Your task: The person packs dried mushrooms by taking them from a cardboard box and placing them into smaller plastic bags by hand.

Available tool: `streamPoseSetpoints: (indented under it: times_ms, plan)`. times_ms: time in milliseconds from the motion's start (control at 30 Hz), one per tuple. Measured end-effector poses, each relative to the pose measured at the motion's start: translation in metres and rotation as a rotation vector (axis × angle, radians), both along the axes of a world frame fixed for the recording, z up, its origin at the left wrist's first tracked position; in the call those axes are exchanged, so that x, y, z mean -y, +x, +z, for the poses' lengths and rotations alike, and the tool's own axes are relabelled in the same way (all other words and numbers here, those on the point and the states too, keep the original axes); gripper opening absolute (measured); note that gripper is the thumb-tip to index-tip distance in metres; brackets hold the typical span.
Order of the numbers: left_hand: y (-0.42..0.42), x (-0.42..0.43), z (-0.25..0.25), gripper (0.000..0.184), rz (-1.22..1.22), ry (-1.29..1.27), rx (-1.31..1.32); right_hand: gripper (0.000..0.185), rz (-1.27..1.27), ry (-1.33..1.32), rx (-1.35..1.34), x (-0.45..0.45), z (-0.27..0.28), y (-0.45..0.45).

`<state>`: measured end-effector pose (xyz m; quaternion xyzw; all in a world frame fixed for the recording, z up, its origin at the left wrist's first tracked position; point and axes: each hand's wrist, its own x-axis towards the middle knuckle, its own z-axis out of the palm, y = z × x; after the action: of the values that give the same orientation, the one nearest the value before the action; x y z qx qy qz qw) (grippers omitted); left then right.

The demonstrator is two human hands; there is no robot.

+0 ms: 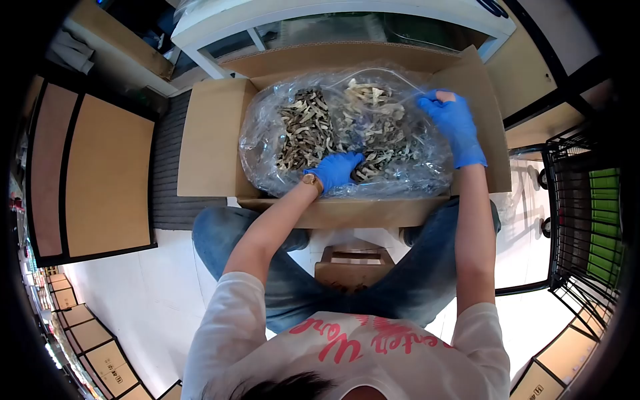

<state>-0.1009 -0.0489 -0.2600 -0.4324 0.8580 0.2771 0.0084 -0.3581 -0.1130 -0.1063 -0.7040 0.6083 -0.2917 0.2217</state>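
Note:
Dried, curled strips (308, 130), grey-brown and pale like sliced dried mushroom, lie in two heaps inside a large clear plastic bag (261, 150). The bag lies opened out in a cardboard box (217, 143). My left hand (339, 170), in a blue glove, reaches over the box's near side into the strips between the heaps. Its fingertips are partly hidden there, so I cannot tell whether they grip any. At the box's right side my right hand (457, 127), also blue-gloved, is closed on the bag's edge and holds it up.
The box sits before my knees, with a small wooden stool (353, 267) below. Behind it stands a white-framed table (347, 19). A black wire cart (567, 220) is on the right, and a wooden cabinet (110, 177) on the left.

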Motion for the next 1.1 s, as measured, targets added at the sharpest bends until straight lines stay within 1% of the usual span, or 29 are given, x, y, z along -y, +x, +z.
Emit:
streamPoseSetpoints:
  times_ms: [33,100,133,167,233,267,333,367,400,433,467,500,567,633,700,767,800,867,900,967,1000,1033,1100]
  plan:
    - [-0.002,0.0,0.0,0.079,-0.006,-0.002,-0.004,0.028,-0.006,-0.002,-0.004,-0.001,0.002,0.0]
    - [-0.001,-0.002,-0.001,0.077,0.008,0.05,-0.092,0.027,-0.008,0.016,-0.06,-0.004,0.006,0.002]
    - [0.001,0.0,-0.012,0.069,-0.011,0.056,-0.104,0.027,-0.01,0.016,-0.059,-0.004,0.007,0.003]
    - [-0.002,0.0,-0.017,0.069,-0.011,0.056,-0.104,0.027,-0.013,0.022,-0.066,-0.004,0.008,0.003]
    - [-0.01,0.002,-0.02,0.055,-0.09,0.024,0.107,0.027,-0.016,0.024,-0.07,-0.004,0.009,0.004]
    - [-0.009,0.003,-0.02,0.055,-0.09,0.021,0.109,0.027,-0.014,0.017,-0.052,-0.005,0.008,0.004]
    - [-0.007,0.004,-0.008,0.043,-0.043,-0.007,0.133,0.027,-0.013,0.008,-0.036,-0.004,0.008,0.003]
    - [-0.006,0.007,-0.003,0.043,-0.043,-0.008,0.132,0.027,-0.015,0.023,-0.027,-0.004,0.008,0.003]
    - [-0.004,0.009,0.024,0.04,-0.031,0.014,0.183,0.027,-0.017,0.038,-0.019,-0.005,0.008,0.003]
    - [0.0,0.012,0.039,0.038,-0.017,0.038,0.233,0.027,-0.014,0.04,-0.021,-0.004,0.006,0.002]
    - [0.009,0.018,0.038,0.042,0.008,0.042,0.181,0.026,-0.001,0.015,-0.013,-0.002,0.002,0.0]
    - [0.017,0.022,0.044,0.042,0.012,0.046,0.183,0.026,0.012,-0.011,-0.003,-0.001,-0.001,0.0]
    - [0.03,0.03,0.07,0.043,0.102,0.027,0.156,0.026,0.014,0.01,-0.005,0.0,0.001,0.0]
    - [0.044,0.041,0.092,0.045,0.123,0.035,0.14,0.025,0.008,0.026,-0.008,-0.001,0.005,0.001]
    - [0.055,0.043,0.118,0.046,0.142,0.045,0.123,0.025,-0.017,0.026,-0.076,-0.003,0.008,0.003]
    - [0.06,0.039,0.155,0.046,0.148,0.112,-0.07,0.025,-0.012,0.02,-0.049,-0.004,0.007,0.004]
    - [0.062,0.035,0.174,0.046,0.146,0.11,-0.069,0.025,-0.007,0.017,-0.024,-0.004,0.007,0.004]
    - [0.064,0.024,0.209,0.046,0.193,0.192,-0.358,0.026,-0.006,0.018,-0.056,-0.003,0.007,0.004]
    - [0.067,0.022,0.22,0.046,0.188,0.189,-0.356,0.026,-0.003,0.021,-0.087,-0.003,0.007,0.004]
    - [0.071,0.022,0.24,0.044,0.322,0.184,-0.565,0.026,-0.003,0.015,-0.096,-0.003,0.007,0.005]
    - [0.068,0.022,0.251,0.042,0.344,-0.037,-0.428,0.027,0.002,0.017,-0.11,-0.005,0.01,0.007]
    - [0.061,0.025,0.258,0.042,0.329,-0.04,-0.426,0.027,-0.012,0.011,-0.106,-0.007,0.013,0.008]
    - [0.041,0.035,0.267,0.04,0.351,-0.426,0.026,0.027,0.01,-0.016,-0.139,-0.013,0.022,0.013]
